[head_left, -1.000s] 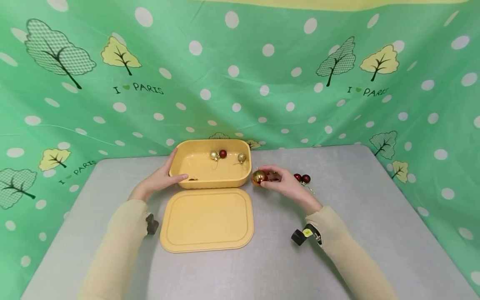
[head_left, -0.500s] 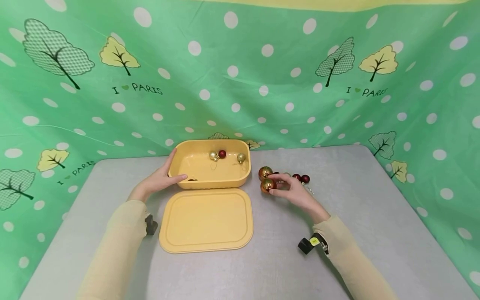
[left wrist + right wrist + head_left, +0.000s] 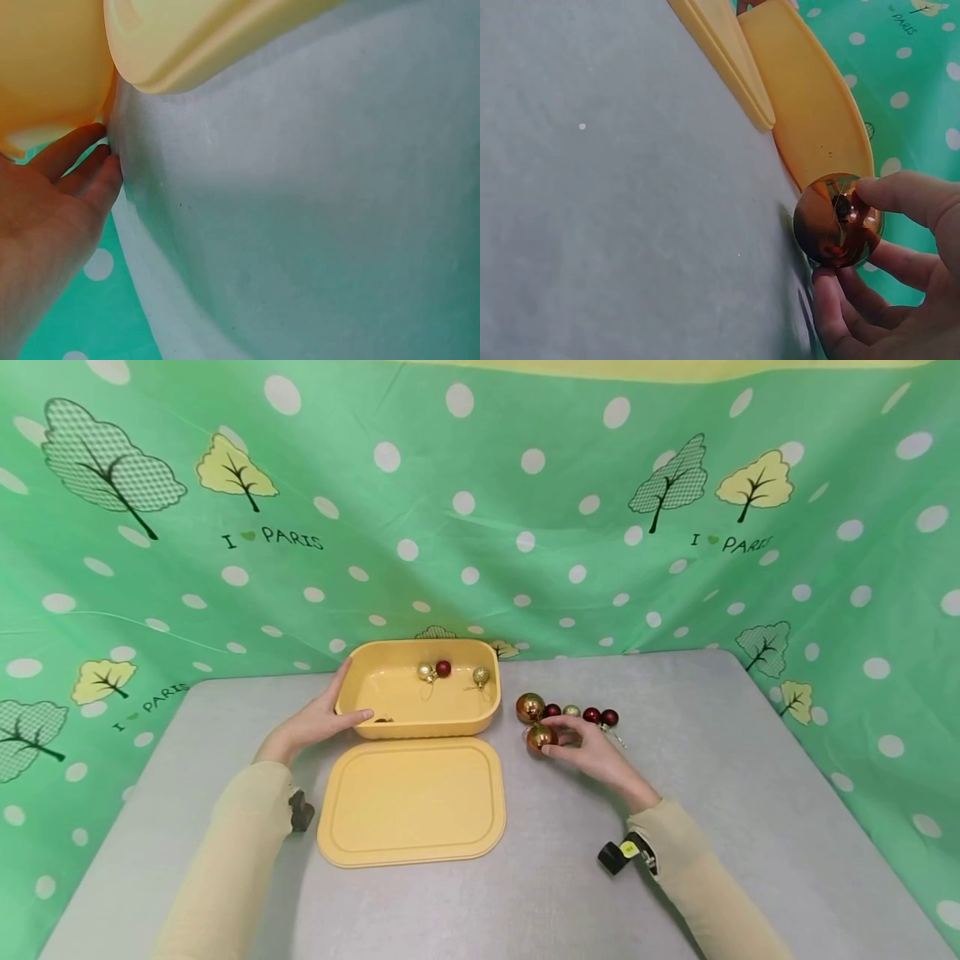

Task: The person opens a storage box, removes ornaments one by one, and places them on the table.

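The right hand has drawn its pinched gold ball farther from the yellow box the left hand grips; setting down, I'd guess, so a gentle release next.

Backdrop's a green cloth covered in white dots, kinda wrinkly, hanging behind a grey table and down both sides too. There's a yellow strip running along the top. Upper left you get a big checked tree next to a smaller yellow tree, with "I (heart) PARIS" lettering underneath, and basically the same deal upper right. More little trees show lower down on the sides. Table's got rounded back corners, plus a tiny white speck on it.
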The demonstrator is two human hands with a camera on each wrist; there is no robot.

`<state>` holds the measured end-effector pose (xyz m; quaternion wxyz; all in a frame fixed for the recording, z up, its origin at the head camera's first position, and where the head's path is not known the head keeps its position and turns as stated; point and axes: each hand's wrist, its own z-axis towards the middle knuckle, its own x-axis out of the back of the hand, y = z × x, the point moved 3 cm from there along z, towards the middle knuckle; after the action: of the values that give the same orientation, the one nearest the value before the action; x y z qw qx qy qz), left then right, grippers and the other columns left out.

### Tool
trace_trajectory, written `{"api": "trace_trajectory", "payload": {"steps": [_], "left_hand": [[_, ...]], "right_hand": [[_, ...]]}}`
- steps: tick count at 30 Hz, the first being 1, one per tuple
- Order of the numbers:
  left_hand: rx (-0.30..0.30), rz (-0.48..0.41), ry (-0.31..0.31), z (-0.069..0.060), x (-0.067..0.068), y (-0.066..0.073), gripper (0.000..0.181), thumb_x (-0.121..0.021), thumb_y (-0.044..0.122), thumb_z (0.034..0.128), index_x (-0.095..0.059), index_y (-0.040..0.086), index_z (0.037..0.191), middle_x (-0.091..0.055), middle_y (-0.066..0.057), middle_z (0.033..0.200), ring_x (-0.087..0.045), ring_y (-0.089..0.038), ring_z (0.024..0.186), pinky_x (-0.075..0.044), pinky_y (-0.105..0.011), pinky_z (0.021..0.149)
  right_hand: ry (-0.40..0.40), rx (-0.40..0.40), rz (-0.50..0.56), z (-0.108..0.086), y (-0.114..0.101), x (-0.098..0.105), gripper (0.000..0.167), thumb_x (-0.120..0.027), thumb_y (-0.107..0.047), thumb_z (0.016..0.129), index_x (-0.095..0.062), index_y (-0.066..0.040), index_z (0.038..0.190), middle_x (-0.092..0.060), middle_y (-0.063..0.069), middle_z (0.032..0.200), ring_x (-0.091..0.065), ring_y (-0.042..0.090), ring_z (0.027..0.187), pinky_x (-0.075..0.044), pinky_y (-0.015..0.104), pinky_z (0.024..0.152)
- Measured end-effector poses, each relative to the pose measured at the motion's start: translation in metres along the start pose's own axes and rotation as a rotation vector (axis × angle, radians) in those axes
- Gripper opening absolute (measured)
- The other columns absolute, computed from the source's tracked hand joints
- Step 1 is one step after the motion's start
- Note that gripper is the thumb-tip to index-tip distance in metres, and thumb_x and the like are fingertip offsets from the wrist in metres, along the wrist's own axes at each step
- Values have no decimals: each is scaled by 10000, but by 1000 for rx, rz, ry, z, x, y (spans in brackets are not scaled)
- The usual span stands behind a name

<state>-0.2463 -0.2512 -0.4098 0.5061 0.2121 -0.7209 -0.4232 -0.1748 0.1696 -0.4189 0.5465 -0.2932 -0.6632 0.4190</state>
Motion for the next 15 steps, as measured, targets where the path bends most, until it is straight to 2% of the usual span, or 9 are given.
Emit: {"api": "trace_trajectory", "payload": {"steps": [5, 15], "left_hand": [[-7, -2, 10, 0, 0, 0, 1075, -676, 385, 899, 171, 201, 1534, 110, -263, 1564, -26, -507, 1395, -94, -617, 1100], [3, -12, -4, 1, 0, 0, 1050, -670, 267, 916, 177, 186, 1532, 115, -231, 1574, -19, -468, 1413, -98, -599, 1110]], "right_hand": [[13, -2, -12, 2, -3, -3, 432, -720, -113, 847, -612, -5, 1251, -583, 171, 1191, -608, 295, 947, -507, 354, 764], [21, -3, -16, 4, -1, -3, 437, -717, -135, 861, -602, 8, 1258, -590, 167, 1184, -603, 276, 935, -505, 340, 760]]}}
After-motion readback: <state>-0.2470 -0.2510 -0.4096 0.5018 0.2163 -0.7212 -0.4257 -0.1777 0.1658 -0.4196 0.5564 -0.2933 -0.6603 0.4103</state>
